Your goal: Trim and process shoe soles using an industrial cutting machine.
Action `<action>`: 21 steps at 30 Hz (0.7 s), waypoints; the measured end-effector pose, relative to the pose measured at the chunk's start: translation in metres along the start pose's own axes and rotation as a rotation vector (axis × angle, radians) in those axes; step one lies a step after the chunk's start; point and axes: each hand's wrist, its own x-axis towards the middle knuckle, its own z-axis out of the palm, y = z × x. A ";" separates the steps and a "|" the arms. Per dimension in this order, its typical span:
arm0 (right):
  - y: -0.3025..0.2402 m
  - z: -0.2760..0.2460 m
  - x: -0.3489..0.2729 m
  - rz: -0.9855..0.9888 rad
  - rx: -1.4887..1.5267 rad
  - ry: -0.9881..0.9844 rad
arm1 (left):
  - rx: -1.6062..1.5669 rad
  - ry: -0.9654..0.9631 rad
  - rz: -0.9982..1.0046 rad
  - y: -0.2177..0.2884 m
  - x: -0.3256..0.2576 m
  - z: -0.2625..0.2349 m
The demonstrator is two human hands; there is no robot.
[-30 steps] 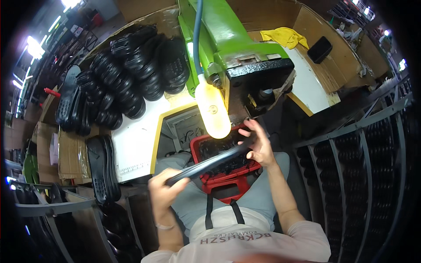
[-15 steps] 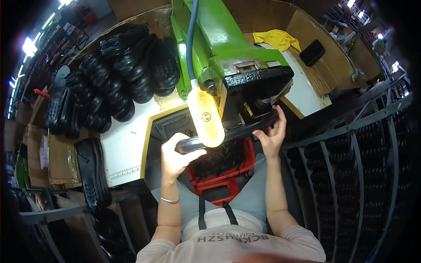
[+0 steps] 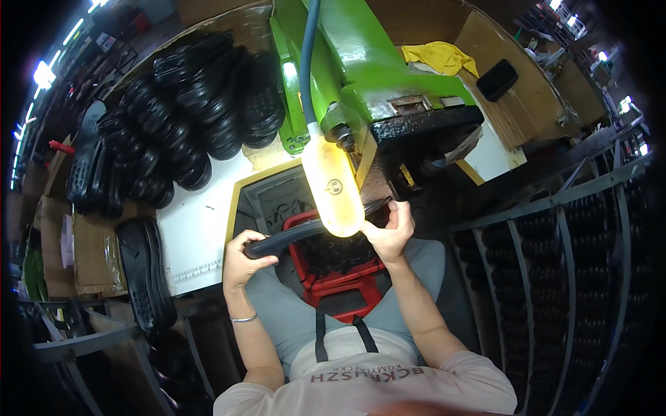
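Observation:
A black shoe sole (image 3: 281, 240) is held edge-on between my two hands, below the head of a green machine (image 3: 368, 48). My left hand (image 3: 243, 262) pinches its left end between thumb and fingers. My right hand (image 3: 393, 232) grips the other end, close to the machine's metal working parts (image 3: 406, 177). A glowing yellow lamp (image 3: 334, 191) on a grey cable hangs in front and hides the middle of the sole. Whether the sole touches the machine I cannot tell.
Stacked black soles (image 3: 177, 118) cover the white table (image 3: 198, 222) at the left. Beneath my hands stands a red bin (image 3: 300, 260) with black scraps. Racks of soles (image 3: 576, 263) line the right. A yellow cloth (image 3: 444, 57) and a black phone-like object (image 3: 497, 80) lie far right.
Both hands and the sole have shifted left, and the sole now slopes down toward its left end. My right hand has drawn away from the machine's right side.

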 end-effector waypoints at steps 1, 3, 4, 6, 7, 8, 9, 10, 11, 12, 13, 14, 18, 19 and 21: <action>-0.002 0.001 0.002 0.001 0.004 -0.003 | 0.261 -0.056 0.017 0.000 0.002 -0.002; -0.008 -0.002 0.010 -0.023 -0.025 -0.003 | 0.447 0.002 0.059 0.012 0.012 0.017; -0.003 -0.010 0.014 -0.031 -0.018 0.029 | 0.416 0.036 0.121 0.020 0.015 0.029; -0.006 -0.020 0.023 0.140 0.236 0.066 | 0.460 0.056 0.412 0.022 0.024 0.038; 0.003 -0.035 0.028 0.185 0.281 0.095 | 0.496 0.081 0.483 0.039 0.028 0.058; 0.009 -0.046 0.033 0.202 0.279 0.097 | 0.523 0.109 0.553 0.049 0.029 0.073; 0.015 -0.058 0.038 0.219 0.271 0.101 | 0.545 0.132 0.623 0.055 0.031 0.088; 0.019 -0.065 0.045 0.197 0.292 0.093 | 0.556 0.151 0.676 0.060 0.034 0.101; 0.020 -0.070 0.049 0.214 0.295 0.093 | 0.566 0.170 0.729 0.064 0.037 0.108; 0.023 -0.072 0.053 0.175 0.231 0.106 | 0.563 0.118 0.656 0.057 0.035 0.108; 0.026 -0.075 0.056 0.137 0.163 0.121 | 0.560 0.121 0.657 0.057 0.036 0.109; 0.028 -0.078 0.058 0.134 0.162 0.118 | 0.541 0.129 0.659 0.057 0.037 0.111; 0.027 -0.072 0.056 0.086 0.058 0.076 | 0.571 0.140 0.611 0.066 0.036 0.100; 0.023 -0.064 0.054 0.125 0.095 0.057 | 0.517 0.198 0.647 0.068 0.038 0.097; 0.016 -0.052 0.050 0.120 0.110 0.042 | 0.548 0.217 0.609 0.068 0.033 0.083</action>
